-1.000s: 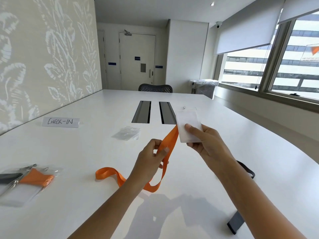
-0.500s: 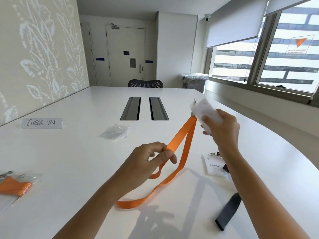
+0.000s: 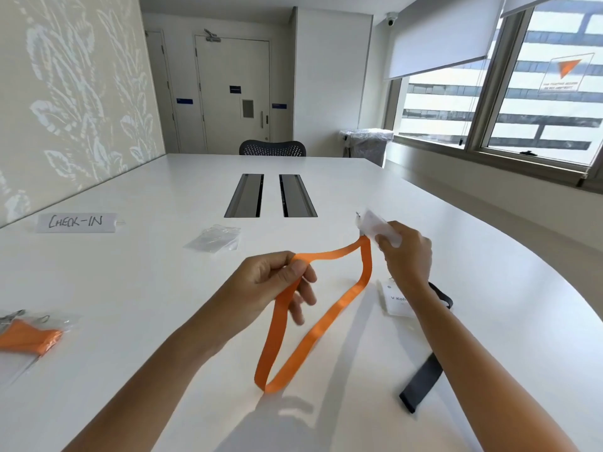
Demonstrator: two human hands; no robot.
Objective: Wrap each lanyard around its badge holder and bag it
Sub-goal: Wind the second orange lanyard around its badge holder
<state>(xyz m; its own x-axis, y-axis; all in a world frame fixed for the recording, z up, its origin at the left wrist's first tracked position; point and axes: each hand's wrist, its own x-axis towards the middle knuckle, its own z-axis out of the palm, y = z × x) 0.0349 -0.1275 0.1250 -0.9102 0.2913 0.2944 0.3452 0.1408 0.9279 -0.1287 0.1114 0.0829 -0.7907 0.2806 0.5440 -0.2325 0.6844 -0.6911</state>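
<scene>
1 bagged set lies at the left edge; at centre the left hand pinches the orange lanyard, not yet wound; the right hand grips its badge holder; a dark lanyard at lower right and an empty bag wait.

A white paper strip on the left side of the table carried the handwritten capitals "CHECK-IN" in dark marker. A name badge lying flat on the table's right side showed printed letters beginning "V Koh"; a forearm covered the rest. A window sticker with an orange triangle bore print too small to read, as did a blue sign on the far door.
</scene>
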